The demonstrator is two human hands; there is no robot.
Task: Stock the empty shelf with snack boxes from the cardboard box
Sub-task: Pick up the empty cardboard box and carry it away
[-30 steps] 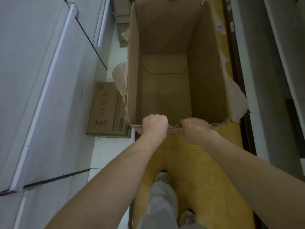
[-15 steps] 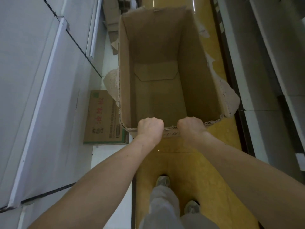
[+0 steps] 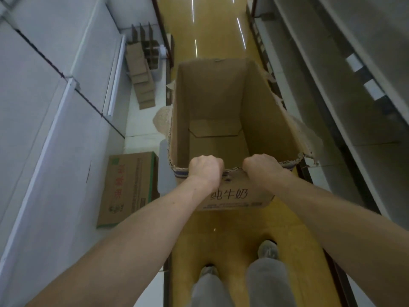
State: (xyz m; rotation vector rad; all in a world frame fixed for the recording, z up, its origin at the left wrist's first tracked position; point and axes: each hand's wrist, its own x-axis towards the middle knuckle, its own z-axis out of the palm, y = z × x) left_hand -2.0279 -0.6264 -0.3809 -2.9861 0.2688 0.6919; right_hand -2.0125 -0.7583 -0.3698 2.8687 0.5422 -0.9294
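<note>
Standing on yellow floor (image 3: 221, 229). Gripping near rim of box (image 3: 219, 103) with left hand (image 3: 205, 168) and right hand (image 3: 261, 166), fingers curled over edge. Holding it in aisle, between carton (image 3: 128, 187) on left and shelf (image 3: 332, 111) on right. Farther back, cardboard stack (image 3: 141, 80).

light: dim, overhead | glare: streaks on floor (image 3: 200, 25) | edges: wide-angle bowed, soft

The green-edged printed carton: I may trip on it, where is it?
Head view, left: the green-edged printed carton lies on the floor between the white shelving and the open brown cardboard box.
</note>
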